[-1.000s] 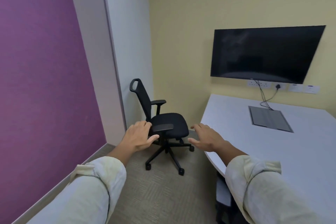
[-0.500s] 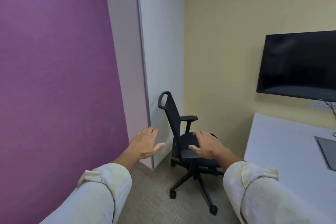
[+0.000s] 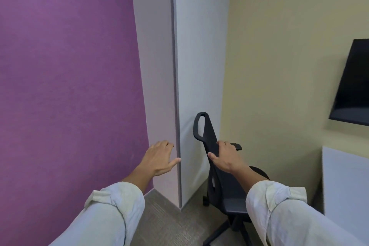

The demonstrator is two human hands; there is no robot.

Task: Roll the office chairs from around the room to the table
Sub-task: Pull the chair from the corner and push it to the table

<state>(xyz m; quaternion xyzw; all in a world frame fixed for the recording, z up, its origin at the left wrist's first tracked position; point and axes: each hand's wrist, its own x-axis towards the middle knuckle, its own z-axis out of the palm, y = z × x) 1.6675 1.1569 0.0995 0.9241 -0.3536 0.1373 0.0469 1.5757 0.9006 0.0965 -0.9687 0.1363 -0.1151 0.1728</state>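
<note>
A black office chair [image 3: 223, 191] stands in the corner, seen side-on, between a white wall panel and the yellow wall. Its backrest, with a loop handle at the top, leans left. My right hand [image 3: 224, 158] lies over the middle of the backrest, fingers spread and thumb at its left edge, not closed round it. My left hand [image 3: 159, 158] hovers open in front of the wall panel's edge, left of the chair and apart from it. The white table [image 3: 343, 181] shows at the right edge. My right sleeve hides part of the seat.
A purple wall [image 3: 69, 86] fills the left side close by. The white panel's corner [image 3: 177, 106] juts out beside the chair. A dark wall screen [image 3: 353, 86] hangs above the table. Grey carpet [image 3: 175, 223] lies in front of the chair.
The view has swung left and come closer to the chair. My right hand has gone from over the seat up to the backrest. The left hand stays open beside it.
</note>
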